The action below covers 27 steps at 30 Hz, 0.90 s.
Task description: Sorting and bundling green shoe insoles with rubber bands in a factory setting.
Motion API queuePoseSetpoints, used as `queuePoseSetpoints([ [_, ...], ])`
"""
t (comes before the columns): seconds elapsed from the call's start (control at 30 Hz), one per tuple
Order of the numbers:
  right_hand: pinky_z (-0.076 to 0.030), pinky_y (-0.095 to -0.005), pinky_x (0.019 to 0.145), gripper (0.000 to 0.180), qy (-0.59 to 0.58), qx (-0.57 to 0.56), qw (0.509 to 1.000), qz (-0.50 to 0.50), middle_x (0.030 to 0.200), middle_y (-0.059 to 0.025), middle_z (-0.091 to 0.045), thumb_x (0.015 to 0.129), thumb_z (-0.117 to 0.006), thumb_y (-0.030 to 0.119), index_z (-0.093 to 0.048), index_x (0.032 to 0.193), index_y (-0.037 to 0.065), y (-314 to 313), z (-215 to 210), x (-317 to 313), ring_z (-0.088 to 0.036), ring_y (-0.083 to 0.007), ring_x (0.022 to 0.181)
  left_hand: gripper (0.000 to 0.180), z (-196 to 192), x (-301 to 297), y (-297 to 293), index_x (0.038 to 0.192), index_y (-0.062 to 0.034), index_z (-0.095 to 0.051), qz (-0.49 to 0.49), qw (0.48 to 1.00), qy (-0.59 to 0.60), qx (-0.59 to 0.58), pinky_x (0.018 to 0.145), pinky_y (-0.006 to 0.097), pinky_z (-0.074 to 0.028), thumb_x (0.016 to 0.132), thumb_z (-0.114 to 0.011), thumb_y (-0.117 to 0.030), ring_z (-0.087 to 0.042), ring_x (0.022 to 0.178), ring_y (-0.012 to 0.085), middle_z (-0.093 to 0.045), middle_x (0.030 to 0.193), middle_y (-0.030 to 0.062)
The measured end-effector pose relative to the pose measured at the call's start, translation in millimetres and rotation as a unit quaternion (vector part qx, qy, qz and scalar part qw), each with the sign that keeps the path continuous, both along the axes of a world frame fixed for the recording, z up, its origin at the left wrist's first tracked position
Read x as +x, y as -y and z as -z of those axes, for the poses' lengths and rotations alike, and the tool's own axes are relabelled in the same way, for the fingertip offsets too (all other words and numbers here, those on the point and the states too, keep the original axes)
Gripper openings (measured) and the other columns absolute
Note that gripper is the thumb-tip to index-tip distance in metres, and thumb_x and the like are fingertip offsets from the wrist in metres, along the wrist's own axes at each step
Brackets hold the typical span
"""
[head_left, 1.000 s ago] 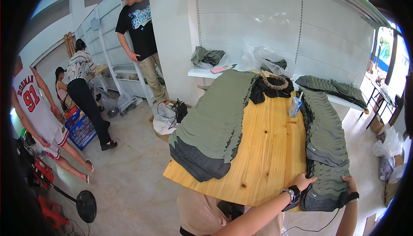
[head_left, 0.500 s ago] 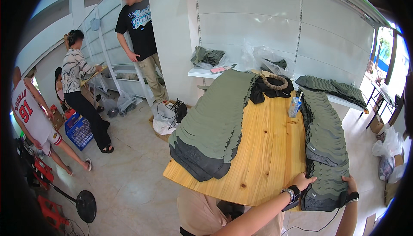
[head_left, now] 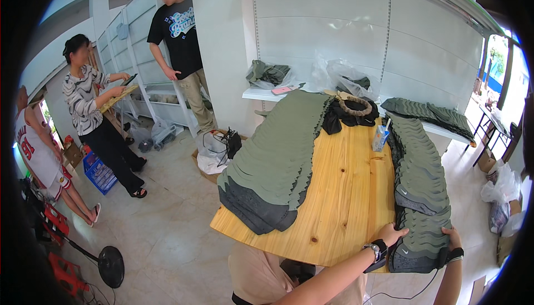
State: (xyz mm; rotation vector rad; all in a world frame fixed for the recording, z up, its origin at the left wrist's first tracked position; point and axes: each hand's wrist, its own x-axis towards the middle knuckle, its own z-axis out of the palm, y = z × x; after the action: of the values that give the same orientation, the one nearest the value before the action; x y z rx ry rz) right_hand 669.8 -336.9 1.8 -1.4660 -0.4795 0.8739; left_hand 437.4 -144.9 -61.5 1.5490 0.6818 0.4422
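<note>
At the table's right edge, a long row of overlapping green and dark grey shoe-upper pieces (head_left: 421, 193) runs away from me. My left hand (head_left: 392, 234) grips the left side of its nearest stack (head_left: 420, 244), thumb on the edge and other fingers partly hidden. On the opposite side my right hand (head_left: 454, 239) holds the same stack, its fingers against the edge. Both wrists wear dark bands. A broader fanned pile of similar pieces (head_left: 272, 160) lies on the left of the table, apart from my hands.
The wooden table (head_left: 345, 193) carries a drink carton (head_left: 380, 139) with a straw and a black bundle (head_left: 347, 114). Behind, a white shelf (head_left: 264, 94) holds bagged pieces and a pink phone (head_left: 285, 90). Three people stand at left, near a pedestal fan (head_left: 111, 267) and red stools.
Both my hands keep their hold on the stack without visible movement. In the background, the person in the patterned shirt has turned and shifted left; the person in the white jersey has also turned.
</note>
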Motion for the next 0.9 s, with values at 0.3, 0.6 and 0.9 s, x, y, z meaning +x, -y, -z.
queuePoseSetpoints([
  [0.3, -0.045, -0.0368, 0.090, 0.047, -0.008, 0.010, 1.000, -0.019, 0.109, -0.0118, -0.062, 0.074, -0.065, 0.006, -0.051, 0.118, -0.002, 0.5, 6.0, 7.5, -0.060, -0.0248, 0.096, 0.062, 6.8, 2.1, -1.5, 0.100, 0.0080, -0.061, 0.003, 1.000, 0.029, 0.000, 0.076, 0.034, -0.048, 0.072, -0.071, -0.047, -0.064, 0.086, 0.0283, -0.066, 0.095, 0.0199],
  [0.6, -0.045, -0.0368, 0.090, 0.047, 0.010, 0.000, 1.000, -0.015, 0.108, -0.0113, -0.062, 0.074, -0.066, 0.007, -0.051, 0.118, -0.002, 2.2, 5.8, 7.9, -0.060, -0.0244, 0.095, 0.057, 7.6, 2.8, -0.4, 0.099, 0.0072, -0.062, 0.005, 0.999, 0.041, -0.018, 0.075, 0.032, -0.048, 0.073, -0.071, -0.042, -0.064, 0.084, 0.0259, -0.067, 0.093, 0.0179],
  [0.9, -0.046, -0.0372, 0.089, 0.046, 0.011, 0.001, 1.000, -0.010, 0.106, -0.0121, -0.062, 0.074, -0.065, 0.006, -0.051, 0.117, -0.003, -1.6, -1.9, -2.0, -0.061, -0.0252, 0.094, 0.071, 6.5, 0.4, -3.1, 0.105, 0.0112, -0.057, 0.027, 0.998, 0.046, -0.027, 0.081, 0.037, -0.047, 0.070, -0.070, -0.049, -0.061, 0.095, 0.0350, -0.062, 0.102, 0.0263],
])
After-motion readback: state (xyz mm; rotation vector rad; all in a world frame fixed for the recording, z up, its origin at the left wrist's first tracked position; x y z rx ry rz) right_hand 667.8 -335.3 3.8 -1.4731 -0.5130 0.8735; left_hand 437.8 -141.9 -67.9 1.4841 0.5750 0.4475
